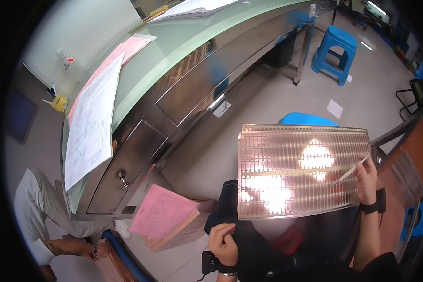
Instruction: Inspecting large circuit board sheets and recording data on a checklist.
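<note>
A stack of copper-coloured circuit panels (268,164) with a fine grid of slots stands before me, glare covering part of the top sheet. My right hand (366,181) is at the stack's right edge, its fingers closed on a slim white pointed tool (348,174). The tool's tip lies over the top panel; whether it touches the sheet I cannot tell. My left hand (223,244) rests low by my dark-clothed leg, apart from the panels. Its fingers are curled in, and nothing shows in them. Each wrist wears a black strap with a small device.
A metal desk (141,141) with drawers and a green top runs along the left, bearing papers (91,122). Beside it are panels under a pink sheet (162,211). Another person's hand (87,249) is at lower left, near more panels. A blue stool (334,54) stands farther back.
</note>
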A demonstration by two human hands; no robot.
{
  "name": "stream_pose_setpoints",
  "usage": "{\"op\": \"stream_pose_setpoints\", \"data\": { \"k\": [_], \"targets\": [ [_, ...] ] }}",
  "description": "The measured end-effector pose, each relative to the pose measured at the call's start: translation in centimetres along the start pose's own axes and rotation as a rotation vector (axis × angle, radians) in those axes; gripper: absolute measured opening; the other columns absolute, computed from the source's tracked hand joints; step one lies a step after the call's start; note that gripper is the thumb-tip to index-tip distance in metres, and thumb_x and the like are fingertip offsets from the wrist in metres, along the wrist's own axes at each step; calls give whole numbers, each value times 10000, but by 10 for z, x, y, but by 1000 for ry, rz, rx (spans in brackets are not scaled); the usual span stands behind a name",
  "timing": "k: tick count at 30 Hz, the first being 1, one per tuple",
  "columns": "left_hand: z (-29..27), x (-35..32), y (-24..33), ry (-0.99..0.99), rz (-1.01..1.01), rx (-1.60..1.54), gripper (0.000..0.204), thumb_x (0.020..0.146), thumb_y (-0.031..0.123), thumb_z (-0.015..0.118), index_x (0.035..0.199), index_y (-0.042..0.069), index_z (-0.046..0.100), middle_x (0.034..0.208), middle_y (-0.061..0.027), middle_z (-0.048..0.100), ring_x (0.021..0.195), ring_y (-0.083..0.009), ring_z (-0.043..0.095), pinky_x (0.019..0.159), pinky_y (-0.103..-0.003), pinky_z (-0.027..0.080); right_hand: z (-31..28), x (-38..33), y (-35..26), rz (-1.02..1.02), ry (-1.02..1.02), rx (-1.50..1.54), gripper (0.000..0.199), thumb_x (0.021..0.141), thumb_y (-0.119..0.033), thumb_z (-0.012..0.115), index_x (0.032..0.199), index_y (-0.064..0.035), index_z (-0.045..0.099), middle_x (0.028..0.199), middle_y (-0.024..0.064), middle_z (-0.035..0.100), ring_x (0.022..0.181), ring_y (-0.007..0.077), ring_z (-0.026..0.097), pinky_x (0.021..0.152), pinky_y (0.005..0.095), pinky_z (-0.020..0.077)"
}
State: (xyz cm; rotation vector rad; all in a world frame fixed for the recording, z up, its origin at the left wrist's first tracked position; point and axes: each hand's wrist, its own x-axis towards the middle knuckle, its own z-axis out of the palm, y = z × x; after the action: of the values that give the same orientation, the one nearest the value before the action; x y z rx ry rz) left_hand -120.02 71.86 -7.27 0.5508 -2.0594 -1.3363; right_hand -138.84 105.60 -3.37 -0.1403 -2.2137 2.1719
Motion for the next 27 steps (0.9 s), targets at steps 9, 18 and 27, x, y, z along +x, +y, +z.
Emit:
{"op": "stream_pose_setpoints", "data": {
  "k": [9,18,27],
  "targets": [
    [-3,50,2,-197,-379,-247,213,914,59,468,1054,-5,616,909,-100,623,747,-135,599,647,-233,498,14,-22,2,-392,-235,-629,91,825,-85,598,804,3,588,793,34,514,719,121,501,637,236,403],
    [32,85,-5,-486,-145,241,212,814,107,613,994,-4,633,795,-134,606,620,-210,594,607,-304,473,16,-40,23,19,-243,-374,133,889,-80,528,875,6,629,760,39,601,694,78,569,615,219,451],
    [49,8,45,-563,437,127,294,721,-94,562,970,48,627,906,-116,632,850,-282,588,790,-382,446,-3,-42,42,13,-259,-221,143,903,-91,515,942,0,618,815,47,607,697,74,563,620,207,458]
  ]
}}
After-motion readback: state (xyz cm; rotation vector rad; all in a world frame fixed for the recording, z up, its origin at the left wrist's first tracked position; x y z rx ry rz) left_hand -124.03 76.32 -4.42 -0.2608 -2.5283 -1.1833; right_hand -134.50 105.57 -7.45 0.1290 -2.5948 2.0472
